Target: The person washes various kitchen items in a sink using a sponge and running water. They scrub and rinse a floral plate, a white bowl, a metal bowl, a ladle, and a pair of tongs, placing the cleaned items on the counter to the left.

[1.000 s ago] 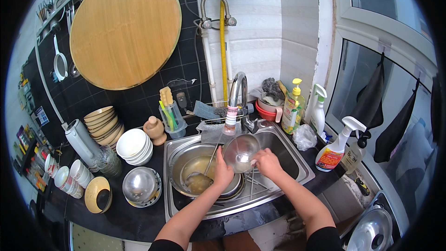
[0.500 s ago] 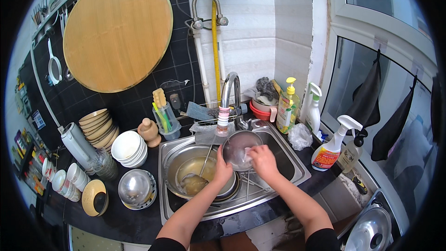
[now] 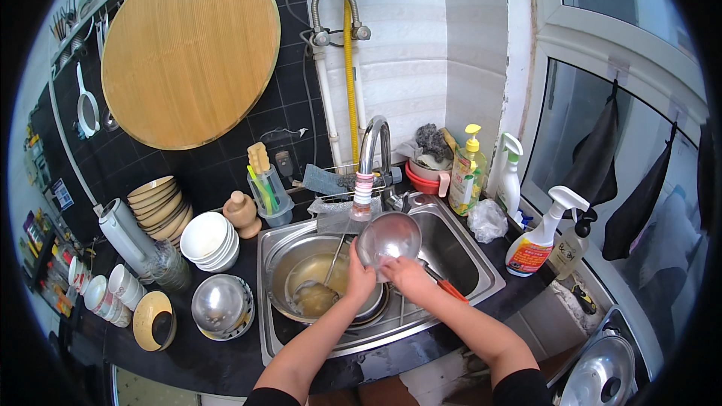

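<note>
My left hand [image 3: 362,277] grips the left edge of a shiny metal bowl [image 3: 398,237], which is tilted under the faucet [image 3: 368,152]. My right hand [image 3: 411,280] is closed on a small pale cloth [image 3: 386,262] and presses it against the bowl's near rim; most of the cloth is hidden under the fingers. Left of the bowl, a large metal basin [image 3: 280,274] in the sink holds cloudy water and a ladle [image 3: 312,297]. Orange handles [image 3: 453,291] show beside my right wrist in the sink.
White bowls [image 3: 207,240], an upturned metal bowl [image 3: 218,303] and a yellow bowl [image 3: 153,319] stand left of the sink [image 3: 265,331]. A dish soap bottle [image 3: 466,173] and spray bottles [image 3: 532,244] are at the right. A utensil cup [image 3: 274,207] stands behind.
My right hand has shifted left and toward me, from the bowl's right side to its near rim. The bowl has changed its tilt, and the orange handles now show in the sink.
</note>
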{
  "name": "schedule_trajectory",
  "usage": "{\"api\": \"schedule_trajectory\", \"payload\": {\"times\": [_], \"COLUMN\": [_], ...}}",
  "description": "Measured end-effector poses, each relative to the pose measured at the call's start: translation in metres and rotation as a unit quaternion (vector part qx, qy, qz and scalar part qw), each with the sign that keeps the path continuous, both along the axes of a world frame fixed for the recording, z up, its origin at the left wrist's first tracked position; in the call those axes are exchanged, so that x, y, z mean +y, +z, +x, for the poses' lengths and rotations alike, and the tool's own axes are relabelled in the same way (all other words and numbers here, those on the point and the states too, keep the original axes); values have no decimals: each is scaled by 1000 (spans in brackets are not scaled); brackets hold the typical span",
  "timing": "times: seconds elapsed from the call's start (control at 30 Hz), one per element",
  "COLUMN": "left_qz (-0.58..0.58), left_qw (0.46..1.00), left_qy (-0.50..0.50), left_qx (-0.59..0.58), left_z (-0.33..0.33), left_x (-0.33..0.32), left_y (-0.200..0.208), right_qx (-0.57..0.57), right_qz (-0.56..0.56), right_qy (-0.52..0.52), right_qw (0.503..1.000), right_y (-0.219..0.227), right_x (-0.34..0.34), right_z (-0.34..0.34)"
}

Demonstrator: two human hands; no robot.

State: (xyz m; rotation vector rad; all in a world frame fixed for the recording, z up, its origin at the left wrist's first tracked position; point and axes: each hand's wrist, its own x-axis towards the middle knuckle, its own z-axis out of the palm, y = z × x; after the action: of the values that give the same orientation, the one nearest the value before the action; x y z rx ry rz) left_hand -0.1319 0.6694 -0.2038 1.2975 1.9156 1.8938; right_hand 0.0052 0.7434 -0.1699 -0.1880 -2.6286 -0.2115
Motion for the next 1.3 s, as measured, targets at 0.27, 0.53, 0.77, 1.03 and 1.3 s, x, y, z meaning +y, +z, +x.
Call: {"api": "schedule_trajectory", "payload": {"times": [0.27, 0.53, 0.77, 1.03, 1.3], "left_qz": [-147, -231, -296, -297, -144], "left_qw": [906, 872, 820, 832, 817], "left_qy": [-151, -163, -194, -203, -248], "left_qx": [-366, -399, -450, -422, -500], "left_z": [8, 7, -23, -24, -15], "left_x": [-6, -19, -13, -7, -15], "left_y": [15, 54, 36, 43, 33], "right_qx": [-1, -85, -153, -58, 230], "right_qz": [23, -330, -206, -404, -847], "right_qy": [-130, 45, 56, 12, 124], "right_qw": [991, 939, 965, 913, 463], "right_y": [-5, 23, 42, 65, 28], "right_x": [36, 3, -3, 4, 52], "right_z": [-9, 0, 21, 13, 3]}}
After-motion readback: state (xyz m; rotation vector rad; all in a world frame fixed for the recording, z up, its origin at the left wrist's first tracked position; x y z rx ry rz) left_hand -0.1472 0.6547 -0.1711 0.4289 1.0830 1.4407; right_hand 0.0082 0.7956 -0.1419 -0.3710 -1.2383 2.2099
